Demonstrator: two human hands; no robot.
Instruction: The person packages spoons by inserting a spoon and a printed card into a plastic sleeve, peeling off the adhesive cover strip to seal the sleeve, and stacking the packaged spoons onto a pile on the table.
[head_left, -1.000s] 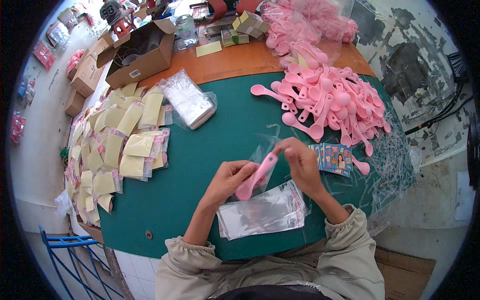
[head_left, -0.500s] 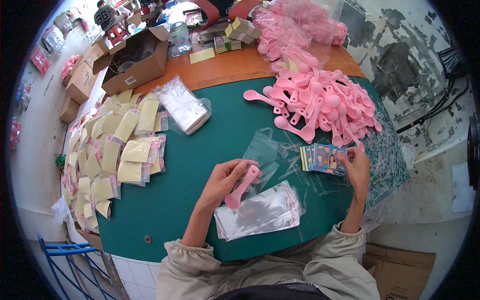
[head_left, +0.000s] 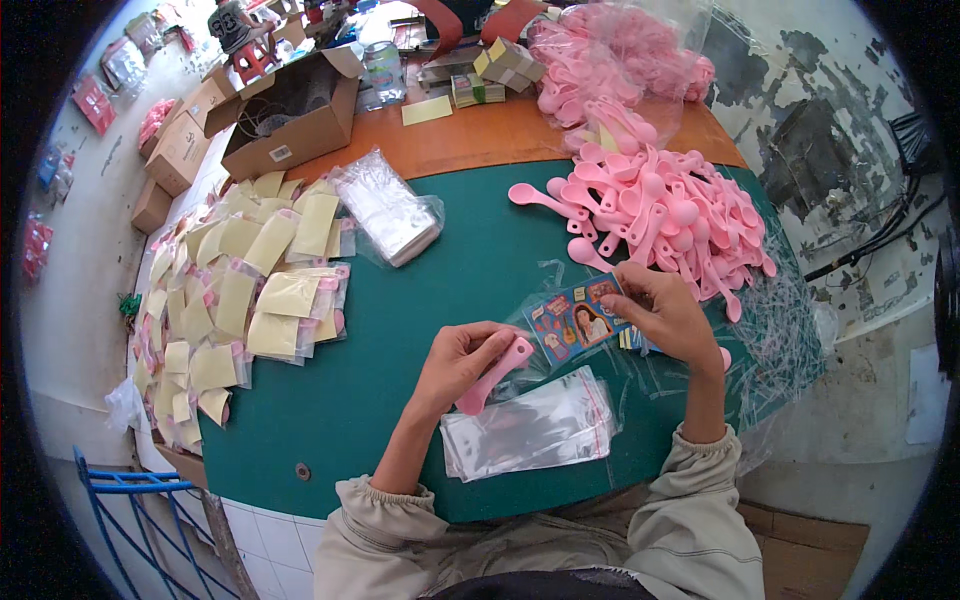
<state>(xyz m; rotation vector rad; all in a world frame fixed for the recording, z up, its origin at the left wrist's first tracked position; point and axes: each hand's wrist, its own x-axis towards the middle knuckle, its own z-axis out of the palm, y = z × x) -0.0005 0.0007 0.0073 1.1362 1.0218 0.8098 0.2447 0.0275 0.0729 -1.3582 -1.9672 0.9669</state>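
Between the thumb and fingers of my left hand (head_left: 458, 368) is a pink spoon (head_left: 497, 374), tilted with its holed handle end up. Clear plastic film shows by those fingertips; its outline is hard to make out. My right hand (head_left: 662, 312) pinches a printed blue card (head_left: 574, 324) by its right end, its left edge close to the spoon's handle. Partly hidden beneath the right hand is a stack of similar cards (head_left: 632, 342). A pile of clear plastic bags (head_left: 530, 428) lies on the green tabletop just below both hands.
Pink spoons (head_left: 660, 205) are heaped at the right, beside clear plastic scraps (head_left: 775, 310). At the left lie many packed bags with cream cards (head_left: 235, 240). A bundle of clear bags (head_left: 390, 212), an open cardboard box (head_left: 285, 120) and bagged pink spoons (head_left: 615, 60) stand farther back.
My right hand has lifted a card off the stack and brought it left toward the spoon. The left hand still holds the spoon. The whole view has shifted slightly.
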